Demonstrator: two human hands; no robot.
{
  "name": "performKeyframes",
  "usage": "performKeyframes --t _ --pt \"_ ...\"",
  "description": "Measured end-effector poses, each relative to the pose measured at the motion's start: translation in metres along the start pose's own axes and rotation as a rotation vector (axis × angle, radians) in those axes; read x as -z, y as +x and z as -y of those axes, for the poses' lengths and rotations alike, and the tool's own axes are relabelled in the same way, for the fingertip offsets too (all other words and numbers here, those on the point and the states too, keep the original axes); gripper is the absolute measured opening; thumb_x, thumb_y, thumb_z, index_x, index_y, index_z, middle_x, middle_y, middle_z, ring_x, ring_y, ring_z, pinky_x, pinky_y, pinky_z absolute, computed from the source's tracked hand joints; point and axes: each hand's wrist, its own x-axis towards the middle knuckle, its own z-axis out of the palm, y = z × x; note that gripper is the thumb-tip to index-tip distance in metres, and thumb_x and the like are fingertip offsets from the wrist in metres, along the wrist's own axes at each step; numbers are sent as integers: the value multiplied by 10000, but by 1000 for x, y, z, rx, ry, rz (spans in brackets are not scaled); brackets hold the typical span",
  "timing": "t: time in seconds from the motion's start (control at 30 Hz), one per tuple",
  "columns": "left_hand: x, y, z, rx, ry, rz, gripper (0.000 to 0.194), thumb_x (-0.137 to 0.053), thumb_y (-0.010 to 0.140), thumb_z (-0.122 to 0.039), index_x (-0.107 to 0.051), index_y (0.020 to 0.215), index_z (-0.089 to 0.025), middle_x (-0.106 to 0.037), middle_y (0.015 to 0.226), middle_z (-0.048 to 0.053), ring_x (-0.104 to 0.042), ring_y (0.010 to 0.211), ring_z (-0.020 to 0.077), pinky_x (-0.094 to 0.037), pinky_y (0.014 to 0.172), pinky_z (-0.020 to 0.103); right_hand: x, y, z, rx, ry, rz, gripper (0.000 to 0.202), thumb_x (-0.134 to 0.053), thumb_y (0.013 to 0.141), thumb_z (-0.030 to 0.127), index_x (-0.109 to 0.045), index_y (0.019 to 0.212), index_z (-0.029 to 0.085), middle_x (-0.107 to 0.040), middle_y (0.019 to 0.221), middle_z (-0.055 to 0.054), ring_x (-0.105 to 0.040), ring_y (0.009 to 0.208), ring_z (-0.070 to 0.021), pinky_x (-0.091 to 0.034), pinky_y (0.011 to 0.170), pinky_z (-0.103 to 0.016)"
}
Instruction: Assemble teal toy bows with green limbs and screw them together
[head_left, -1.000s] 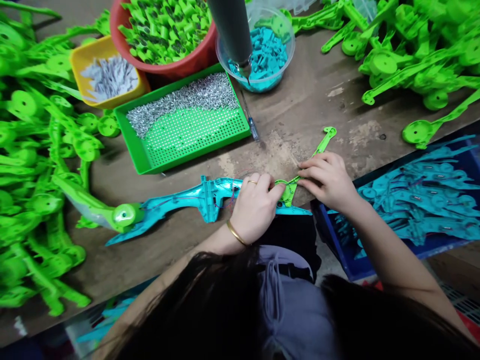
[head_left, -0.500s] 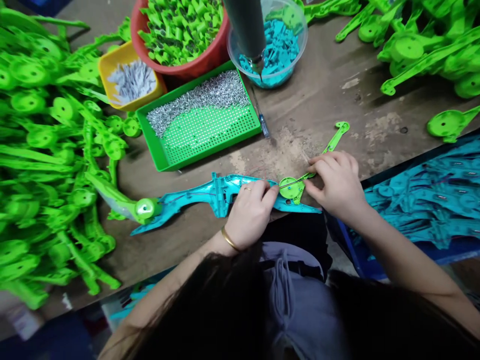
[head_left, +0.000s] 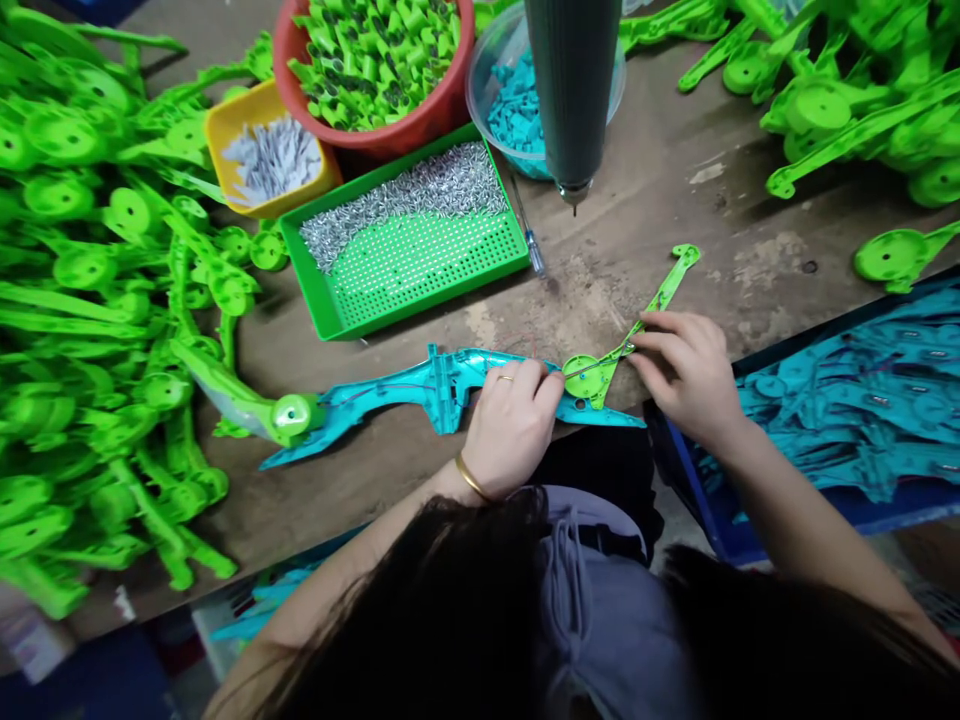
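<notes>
A long blue plastic bow-shaped shell [head_left: 390,393] lies on the bench, its ribbed inside facing up. A rounded green arm [head_left: 289,415] sits at its left end; a flat green arm with a round disc [head_left: 589,380] lies at its right end, slanting up and away. My left hand [head_left: 514,425] is closed over the shell, fingertips beside the disc. Between my hands a thin dark wire [head_left: 600,366] runs across the disc. My right hand [head_left: 690,370] pinches it beside the green arm. What else the left fingers hold is hidden.
A dark power screwdriver [head_left: 574,90] hangs above the bench. Behind stand a green screw tray [head_left: 420,285], a yellow box [head_left: 221,150], a red tub [head_left: 390,135] and a clear bowl [head_left: 480,95]. Green arms [head_left: 75,270] heap left; a blue crate [head_left: 712,500] stands right.
My right hand has shifted slightly right and down along the green arm, showing more of it. The hanging screwdriver has swung right. My left hand stays beside the disc.
</notes>
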Motion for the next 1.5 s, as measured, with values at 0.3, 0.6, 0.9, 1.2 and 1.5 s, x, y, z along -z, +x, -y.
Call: performKeyframes --t 0.3,0.6,0.9,1.2,1.5 --pt "-3 6 2 -25 -75 -92 204 -439 905 -148 -642 905 -132 -644 986 129 -552 943 263 -470 794 416 -7 2 3 9 -114 -107 69 -581 881 245 -628 862 197 -629 867 -56 -564 842 -203 -405 752 -353" --pt "-27 4 12 -158 -382 -237 160 -466 856 -60 -590 933 -125 -669 1096 147 -614 1079 210 -489 1015 447 -12 8 20 -122 -302 -63 126 -523 888 239 -585 797 178 -569 809 -79 -504 820 -227 -355 718 -347" --pt "-32 3 24 -207 -543 -258 208 -524 788 -38 -588 961 -134 -685 1051 145 -642 1049 231 -535 948 444 1 14 49 62 -610 156 220 -419 926 129 -636 949 155 -608 835 -81 -466 795 -218 -318 776 -370" --pt "-31 1 21 -145 -536 -233 265 -497 792 -43 -594 1018 -142 -679 1086 138 -627 1078 226 -513 984 440 18 1 13 -111 0 102 233 -511 914 207 -617 1122 210 -674 1044 -70 -607 973 -193 -434 803 -337" --pt "-26 1 22 -163 -493 -159 255 -470 851 -75 -580 1077 -118 -648 1146 161 -597 1120 232 -483 1022 437 4 8 12 5 -23 9 78 -587 883 222 -638 937 196 -671 946 -58 -625 904 -186 -433 808 -338"
